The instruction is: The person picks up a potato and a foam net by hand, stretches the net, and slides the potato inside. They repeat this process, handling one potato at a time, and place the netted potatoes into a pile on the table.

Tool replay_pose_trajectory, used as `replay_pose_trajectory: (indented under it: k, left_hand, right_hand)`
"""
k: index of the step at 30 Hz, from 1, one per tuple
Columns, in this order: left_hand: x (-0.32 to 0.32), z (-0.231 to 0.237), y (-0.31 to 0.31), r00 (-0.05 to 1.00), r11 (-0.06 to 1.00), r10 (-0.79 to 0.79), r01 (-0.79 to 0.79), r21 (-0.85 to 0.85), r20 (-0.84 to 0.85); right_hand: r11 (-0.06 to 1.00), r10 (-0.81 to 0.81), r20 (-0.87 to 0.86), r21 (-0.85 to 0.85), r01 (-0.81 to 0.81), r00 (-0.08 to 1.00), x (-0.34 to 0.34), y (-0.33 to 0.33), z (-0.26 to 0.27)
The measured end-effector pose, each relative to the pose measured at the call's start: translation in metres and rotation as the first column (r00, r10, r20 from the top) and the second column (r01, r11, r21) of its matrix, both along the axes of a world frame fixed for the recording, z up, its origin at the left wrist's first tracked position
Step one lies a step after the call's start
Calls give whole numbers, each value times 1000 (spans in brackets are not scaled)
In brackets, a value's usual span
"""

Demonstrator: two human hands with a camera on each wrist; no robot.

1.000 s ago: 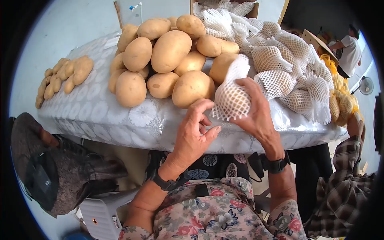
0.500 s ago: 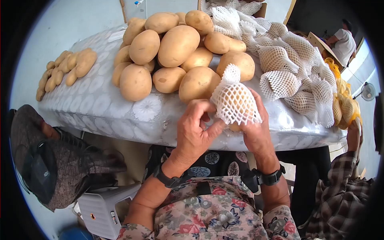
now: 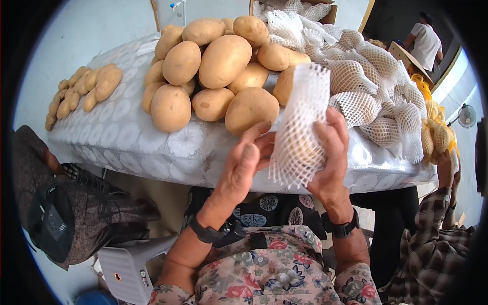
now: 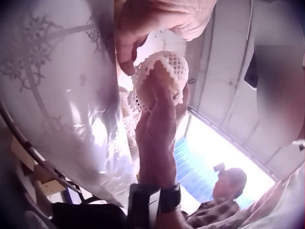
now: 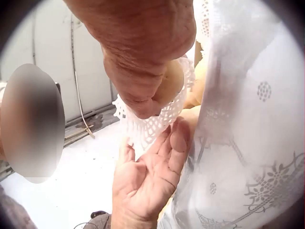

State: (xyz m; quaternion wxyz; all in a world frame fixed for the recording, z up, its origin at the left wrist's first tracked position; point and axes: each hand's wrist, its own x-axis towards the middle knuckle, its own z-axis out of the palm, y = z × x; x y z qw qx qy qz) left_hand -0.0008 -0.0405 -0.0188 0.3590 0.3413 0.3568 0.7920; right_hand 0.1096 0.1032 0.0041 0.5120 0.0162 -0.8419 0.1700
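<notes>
My right hand grips a potato inside a white foam net sleeve, over the front edge of the table. The sleeve's narrow free end points up and away, and its frilled mouth faces me. In the left wrist view the right thumb reaches into that mouth. My left hand is just left of the sleeve, its fingers extended and the fingertips right at the net. Behind the hands lies a pile of bare potatoes. Net-wrapped potatoes are heaped to its right.
A patterned plastic cloth covers the table. Smaller potatoes lie at the far left. Yellow net bags of potatoes are at the right end, beside another person's arm. A box of foam nets stands behind, a white stool below left.
The netted potato has tipped so the sleeve's end, now drawn out longer, points up. My right hand has shifted its hold round its right side, and the left hand's fingers have straightened away.
</notes>
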Motion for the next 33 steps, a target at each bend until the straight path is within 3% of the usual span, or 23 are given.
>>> replay_pose_trajectory:
  k: [2,4,6,10,11,13,14,16,17,20,21,24,25,28,32,33]
  left_hand:
    - [-5,-1,1,992,997,-64,59,-52,-105]
    - [-4,0,1,986,995,-75,65,-69,-148]
    - [9,1,1,993,998,-25,19,-54,-115]
    - [16,1,2,990,1000,10,-9,-3,142]
    - [16,1,0,986,1000,2,-3,6,164]
    - [13,2,-5,978,1000,-16,11,23,208]
    - [11,2,-5,985,1000,-6,4,10,172]
    - [9,1,-8,995,1000,14,-12,-19,102]
    - [9,-1,-9,997,998,6,-1,-60,80]
    - [9,5,-10,999,995,-14,11,-100,-33]
    - [9,15,-11,996,993,-48,40,-110,-79]
    - [6,14,-15,980,991,45,-69,-119,-193]
    - [7,13,-14,985,995,80,-89,-50,-154]
    - [5,10,-13,976,986,161,-164,-9,-149]
    - [3,-3,-14,856,935,301,-351,-45,-419]
    - [7,1,-14,853,915,348,-399,-57,-390]
  right_hand:
    - [994,13,71,112,-21,997,1,-8,12]
    - [992,75,158,86,-90,985,-2,-12,16]
    - [988,144,203,29,-153,969,-5,-15,16]
    - [981,193,260,-56,-185,946,-4,-24,19]
    - [960,264,280,-170,-223,923,0,-24,21]
    - [878,404,294,-391,-276,866,10,-22,24]
    - [761,487,191,-573,-306,853,15,-18,23]
    - [416,574,-56,-839,-350,817,24,-9,21]
    - [408,507,-89,-851,-330,857,23,-3,22]
    - [311,541,17,-933,-181,841,18,12,30]
    - [329,589,105,-937,-119,801,18,5,42]
    - [344,736,151,-923,-173,660,5,4,39]
    - [282,736,110,-947,-156,668,5,2,41]
    - [283,634,44,-942,-179,772,6,-9,35]
    - [126,587,-80,-974,-189,805,5,-8,24]
    - [122,553,-118,-968,-220,824,4,-9,22]
